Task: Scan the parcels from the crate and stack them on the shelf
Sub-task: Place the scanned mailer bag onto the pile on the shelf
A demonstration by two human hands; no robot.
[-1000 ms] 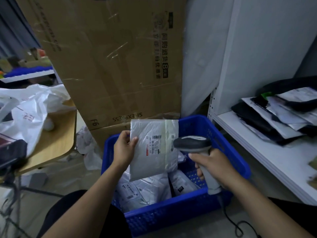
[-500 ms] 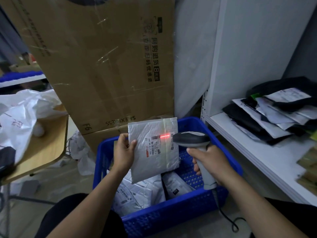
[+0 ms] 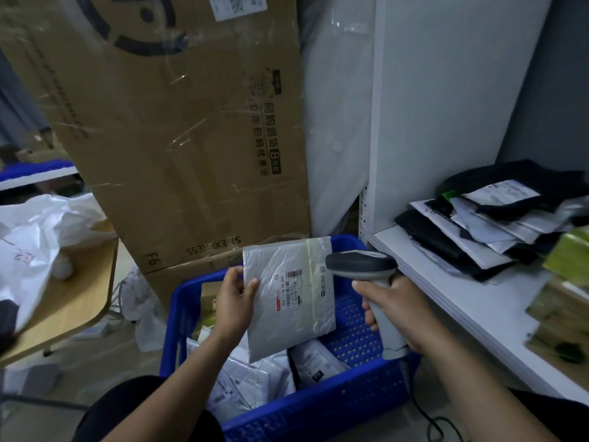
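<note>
My left hand grips the left edge of a grey padded parcel, held upright above the blue crate with its barcode label facing me. My right hand grips the handle of a grey barcode scanner, whose head points at the parcel's right edge. No red beam shows on the label. Several white parcels lie in the crate. On the white shelf at the right rests a pile of black and white parcels.
A big taped cardboard box leans behind the crate. A wooden table with white plastic bags stands at the left. The scanner's cable trails to the floor. Green and brown packages sit at the shelf's right end.
The scanner's red line was on the label half a second ago and is gone now. The parcel has tilted slightly and shifted toward the right; my view has tipped up.
</note>
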